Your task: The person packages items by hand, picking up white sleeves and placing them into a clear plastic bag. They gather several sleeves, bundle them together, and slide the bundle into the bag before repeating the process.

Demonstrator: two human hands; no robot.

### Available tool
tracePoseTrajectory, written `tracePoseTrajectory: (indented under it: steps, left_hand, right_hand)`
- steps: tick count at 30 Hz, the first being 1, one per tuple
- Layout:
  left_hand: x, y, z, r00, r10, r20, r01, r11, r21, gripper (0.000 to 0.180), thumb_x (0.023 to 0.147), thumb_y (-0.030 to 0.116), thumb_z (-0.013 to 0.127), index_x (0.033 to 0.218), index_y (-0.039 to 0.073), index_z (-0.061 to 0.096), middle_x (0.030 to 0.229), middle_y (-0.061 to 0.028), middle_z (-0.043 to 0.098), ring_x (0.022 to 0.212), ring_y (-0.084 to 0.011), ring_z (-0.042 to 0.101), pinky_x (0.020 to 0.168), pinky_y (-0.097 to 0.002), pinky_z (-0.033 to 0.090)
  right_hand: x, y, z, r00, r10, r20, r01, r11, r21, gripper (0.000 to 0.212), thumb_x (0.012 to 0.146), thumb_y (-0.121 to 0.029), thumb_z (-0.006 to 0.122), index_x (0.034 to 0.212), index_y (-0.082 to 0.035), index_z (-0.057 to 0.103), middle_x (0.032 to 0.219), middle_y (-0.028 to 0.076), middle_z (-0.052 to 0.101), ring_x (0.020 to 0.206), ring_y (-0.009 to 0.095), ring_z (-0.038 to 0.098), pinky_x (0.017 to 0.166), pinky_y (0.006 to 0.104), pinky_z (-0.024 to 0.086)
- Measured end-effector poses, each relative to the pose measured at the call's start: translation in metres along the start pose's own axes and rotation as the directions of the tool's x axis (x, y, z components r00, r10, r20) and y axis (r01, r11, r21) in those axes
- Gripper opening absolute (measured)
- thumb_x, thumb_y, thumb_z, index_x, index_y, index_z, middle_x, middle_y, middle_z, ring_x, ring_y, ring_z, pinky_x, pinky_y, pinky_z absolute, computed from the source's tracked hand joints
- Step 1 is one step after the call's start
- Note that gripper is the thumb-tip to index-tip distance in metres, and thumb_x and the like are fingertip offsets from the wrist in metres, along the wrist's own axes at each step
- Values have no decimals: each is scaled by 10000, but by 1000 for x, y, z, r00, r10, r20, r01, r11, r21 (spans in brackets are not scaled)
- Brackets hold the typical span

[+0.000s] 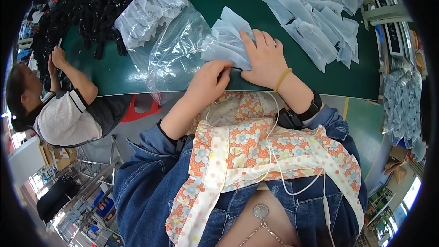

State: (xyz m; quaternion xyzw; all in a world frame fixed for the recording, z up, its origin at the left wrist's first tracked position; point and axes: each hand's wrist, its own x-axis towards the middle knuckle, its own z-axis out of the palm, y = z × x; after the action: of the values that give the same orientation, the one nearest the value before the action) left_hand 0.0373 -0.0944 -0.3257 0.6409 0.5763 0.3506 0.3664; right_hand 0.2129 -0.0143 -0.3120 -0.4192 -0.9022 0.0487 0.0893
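A bundle of pale, frosted plastic pouches (228,41) lies near the front edge of the green table, its left end at a large clear plastic bag (176,57). My right hand (266,59) grips the bundle's right end, fingers over the top and thumb on the near side. At the bundle's near left corner is my left hand (209,80), its fingers curled and pressed together beside the bag's edge. Whatever it pinches is hidden. More pouches (153,16) sit packed in the far end of the clear bag.
A loose heap of similar pouches (315,23) covers the table's far right. Black corded pieces (98,9) are piled at the far left. Along the left side sits a co-worker (64,105), hands at that pile. A red stool (139,108) stands below the table (121,80).
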Motion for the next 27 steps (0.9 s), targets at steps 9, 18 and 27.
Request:
tracePoseTrajectory:
  steps: [9,18,27]
  left_hand:
    - [4,-4,9,927,369,66,-374,902,214,191,737,101,612,918,43,595,858,-115,602,814,-302,589,714,-385,469]
    - [-49,-20,-94,580,652,-489,44,575,817,192,763,123,673,951,88,650,839,-30,572,643,-207,569,570,-312,437]
    - [-45,9,-126,824,348,-447,-32,816,577,292,764,72,651,1055,76,622,709,-84,563,599,-245,550,551,-323,427]
  right_hand:
    - [17,22,7,997,14,80,-25,989,143,771,620,-246,730,1317,-87,442,1117,180,499,1047,344,499,832,441,446]
    - [-7,29,-36,958,-128,-258,247,824,509,774,608,-161,751,1316,-73,452,1128,200,504,1027,372,509,885,439,426]
    - [83,-131,2,972,100,212,-193,854,484,730,707,-385,686,1316,-63,445,1108,244,507,1026,383,521,886,448,434]
